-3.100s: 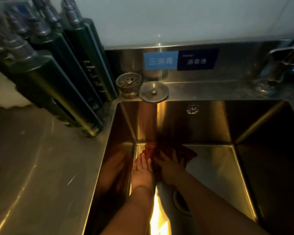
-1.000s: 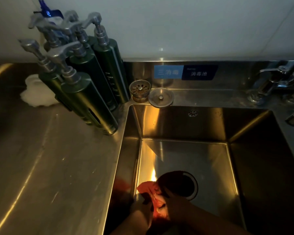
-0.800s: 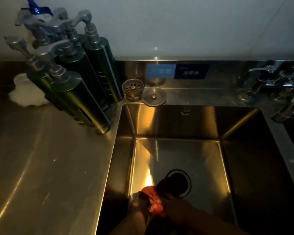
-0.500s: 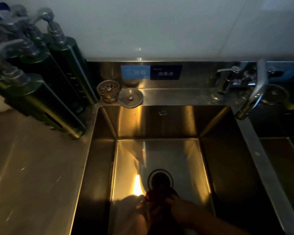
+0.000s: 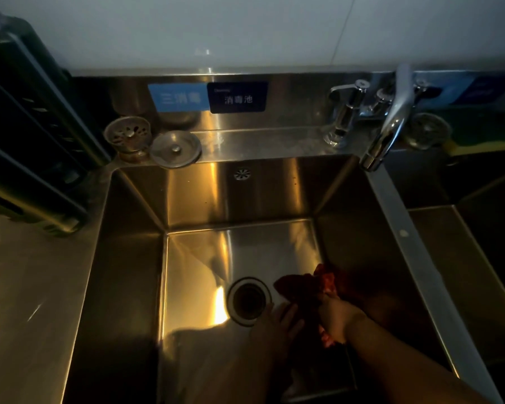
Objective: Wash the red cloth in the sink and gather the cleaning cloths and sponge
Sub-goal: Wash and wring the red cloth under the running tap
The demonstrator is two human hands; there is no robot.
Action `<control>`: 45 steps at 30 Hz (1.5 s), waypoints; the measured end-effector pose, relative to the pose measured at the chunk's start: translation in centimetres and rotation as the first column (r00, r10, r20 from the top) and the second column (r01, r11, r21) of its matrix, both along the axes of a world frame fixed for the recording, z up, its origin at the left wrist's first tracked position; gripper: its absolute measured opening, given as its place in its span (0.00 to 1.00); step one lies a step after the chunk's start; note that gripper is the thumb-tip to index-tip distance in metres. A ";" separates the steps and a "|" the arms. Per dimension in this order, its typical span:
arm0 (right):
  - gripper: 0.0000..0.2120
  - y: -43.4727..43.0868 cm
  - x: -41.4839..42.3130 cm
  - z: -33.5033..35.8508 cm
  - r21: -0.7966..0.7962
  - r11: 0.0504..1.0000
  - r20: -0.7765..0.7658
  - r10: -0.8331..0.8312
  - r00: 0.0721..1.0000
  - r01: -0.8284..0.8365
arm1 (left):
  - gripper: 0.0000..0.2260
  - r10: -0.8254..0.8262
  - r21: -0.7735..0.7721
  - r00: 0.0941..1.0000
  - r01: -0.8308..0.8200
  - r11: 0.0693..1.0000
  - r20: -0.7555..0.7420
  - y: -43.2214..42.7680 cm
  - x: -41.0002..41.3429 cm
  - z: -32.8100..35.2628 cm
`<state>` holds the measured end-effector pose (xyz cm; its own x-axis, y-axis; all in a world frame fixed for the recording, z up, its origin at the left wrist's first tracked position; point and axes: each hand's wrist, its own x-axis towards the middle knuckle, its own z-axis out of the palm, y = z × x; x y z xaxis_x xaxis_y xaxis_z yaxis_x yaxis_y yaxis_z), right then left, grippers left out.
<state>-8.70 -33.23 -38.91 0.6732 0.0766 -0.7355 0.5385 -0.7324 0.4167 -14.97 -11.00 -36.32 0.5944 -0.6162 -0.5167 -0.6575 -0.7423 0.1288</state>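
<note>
Hands first: the right hand point(image 5: 334, 313) is clenched around the red cloth point(image 5: 306, 290), and the left hand point(image 5: 277, 323) presses against the cloth's near-left side with fingers curled; whether it truly grips the fabric is too dark to tell. Both forearms reach in from the lower edge of the view. The cloth is bunched into a rough roll, its long axis running from the near edge toward the far right, with a crumpled end poking out beyond the right fist toward the basin's right wall. It sits low in the sink point(image 5: 134, 258), just right of the round drain point(image 5: 248, 300); whether it touches the floor of the basin cannot be made out.

Stainless steel walls glow amber in dim light. On the back ledge stand a strainer basket point(image 5: 128, 137) and a flat drain stopper point(image 5: 175, 148), side by side. Two labels point(image 5: 207, 97), one blue and one dark, are stuck on the splashback. A chrome faucet point(image 5: 387, 123) leans over the divider to a second basin on the right. Dark green pump bottles point(image 5: 32, 126) crowd the worktop point(image 5: 29, 301) at left. A pale wall rises behind.
</note>
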 end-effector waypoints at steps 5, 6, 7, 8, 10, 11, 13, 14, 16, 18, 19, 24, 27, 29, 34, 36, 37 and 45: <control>0.20 3.5 -0.4 2.4 -0.047 0.847 -0.209 0.509 0.835 -0.529 | 0.24 0.054 -0.113 0.997 -0.048 0.992 0.052 0.1 -0.2 0.4; 0.19 4.1 0.4 3.3 -0.001 0.788 -0.149 0.608 0.780 -0.615 | 0.24 0.061 -0.148 0.991 -0.043 0.988 0.120 0.2 -0.3 -0.2; 0.19 4.2 0.5 3.1 0.023 0.780 -0.133 0.622 0.772 -0.625 | 0.24 0.051 -0.156 0.993 -0.034 0.987 0.109 0.2 -0.2 -0.2; 0.18 4.2 0.4 3.0 0.000 0.793 -0.120 0.605 0.787 -0.609 | 0.24 0.035 -0.117 0.999 -0.031 0.993 0.033 0.2 -0.1 0.2; 0.19 4.1 -0.1 2.4 -0.163 0.859 -0.087 0.477 0.875 -0.485 | 0.24 0.047 -0.109 0.999 -0.046 0.993 0.002 0.1 0.1 0.9; 0.18 3.4 -0.6 1.0 -0.075 0.959 0.184 0.284 0.941 -0.275 | 0.23 0.051 -0.115 0.999 -0.051 0.992 0.000 0.0 0.1 0.8; 0.19 1.9 -1.0 -3.7 0.210 0.973 0.502 -0.026 0.865 -0.092 | 0.23 0.072 -0.097 0.997 -0.075 0.992 -0.035 0.0 -0.1 1.0; 0.20 1.4 -1.2 -4.9 0.303 0.952 0.469 -0.117 0.876 -0.035 | 0.24 0.076 -0.085 0.996 -0.079 0.993 -0.037 -0.1 -0.3 1.0; 0.22 2.4 -1.7 -0.5 0.327 0.933 0.201 -0.221 0.954 0.147 | 0.24 0.076 -0.076 0.997 -0.078 0.994 -0.033 -0.2 -0.4 1.0; 0.18 3.6 -1.7 3.2 0.236 0.949 -0.033 -0.207 0.978 0.209 | 0.25 0.081 -0.088 0.997 -0.080 0.993 -0.001 -0.4 -0.6 1.2; 0.21 3.5 -1.7 3.1 0.356 0.932 -0.006 -0.068 0.998 0.065 | 0.25 0.071 -0.071 0.997 -0.070 0.995 0.008 -0.5 -0.8 1.4; 0.29 3.0 -2.2 1.9 0.439 0.886 0.017 -0.178 0.984 0.152 | 0.23 0.069 -0.028 0.994 -0.066 0.997 0.080 -1.1 -1.4 1.1; 0.29 3.4 -1.0 1.9 0.468 0.855 -0.155 -0.169 0.973 0.223 | 0.25 0.086 -0.067 0.992 -0.080 0.995 0.093 -1.3 -0.2 0.5; 0.30 3.6 0.3 1.7 0.484 0.824 -0.178 -0.237 0.955 0.295 | 0.27 0.124 -0.075 0.976 -0.112 0.991 0.177 -1.2 1.4 1.0; 0.32 3.7 0.2 1.7 0.495 0.797 -0.194 -0.286 0.938 0.346 | 0.29 0.141 -0.127 0.982 -0.125 0.984 0.123 -0.7 1.6 0.7; 0.36 3.7 -0.8 1.8 0.467 0.815 -0.223 -0.267 0.938 0.343 | 0.30 0.104 -0.135 0.989 -0.089 0.987 0.108 -0.4 0.7 0.5; 0.38 3.6 -1.2 1.7 0.449 0.822 -0.255 -0.259 0.932 0.351 | 0.28 0.081 -0.133 0.991 -0.067 0.989 0.105 -0.2 0.4 0.2; 0.41 3.6 -2.1 1.8 0.423 0.803 -0.320 -0.300 0.898 0.419 | 0.27 -0.084 -0.093 0.996 0.086 0.992 0.029 1.4 0.2 1.6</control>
